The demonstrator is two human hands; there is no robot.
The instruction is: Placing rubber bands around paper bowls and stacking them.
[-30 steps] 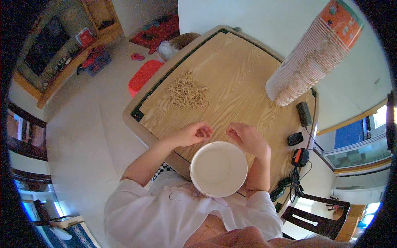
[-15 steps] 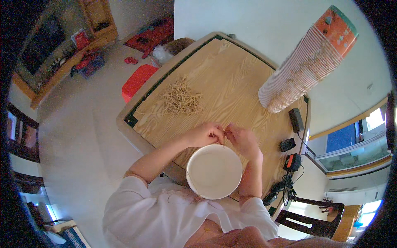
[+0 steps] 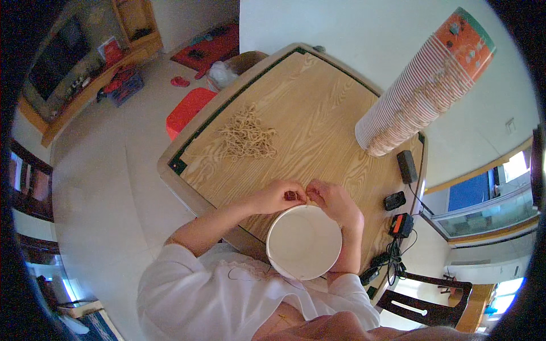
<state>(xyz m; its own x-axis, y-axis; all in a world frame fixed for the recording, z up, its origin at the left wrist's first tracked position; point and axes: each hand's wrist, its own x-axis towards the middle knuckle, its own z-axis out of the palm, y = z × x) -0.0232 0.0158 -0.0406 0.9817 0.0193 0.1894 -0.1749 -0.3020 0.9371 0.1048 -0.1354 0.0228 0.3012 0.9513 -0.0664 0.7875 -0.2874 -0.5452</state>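
Note:
A round white paper bucket (image 3: 304,243) sits close to my body at the table's near edge, its open mouth facing up. At its far rim my left hand (image 3: 284,196) and my right hand (image 3: 331,203) meet, fingertips pinched together. A thin beige cord (image 3: 307,200) shows between the fingers; most of it is hidden by them. Farther left on the table lies a tangled pile of beige cords (image 3: 249,135). To the right rises a tall nested stack of paper buckets (image 3: 418,88), cords bunched along its side and an orange-green printed bucket outermost.
The wooden table (image 3: 307,113) has a dark green inlaid border. Along its right edge lie a black adapter (image 3: 406,166), a small black box (image 3: 394,200), an orange-black device (image 3: 401,225) and tangled black cables (image 3: 394,258). A red stool (image 3: 190,111) stands beyond the left edge; a dark chair (image 3: 426,301) is at right.
The bucket has shifted slightly right and toward me, and its mouth is tilted a little differently. Both hands have come nearer with it, still pinching at the far rim.

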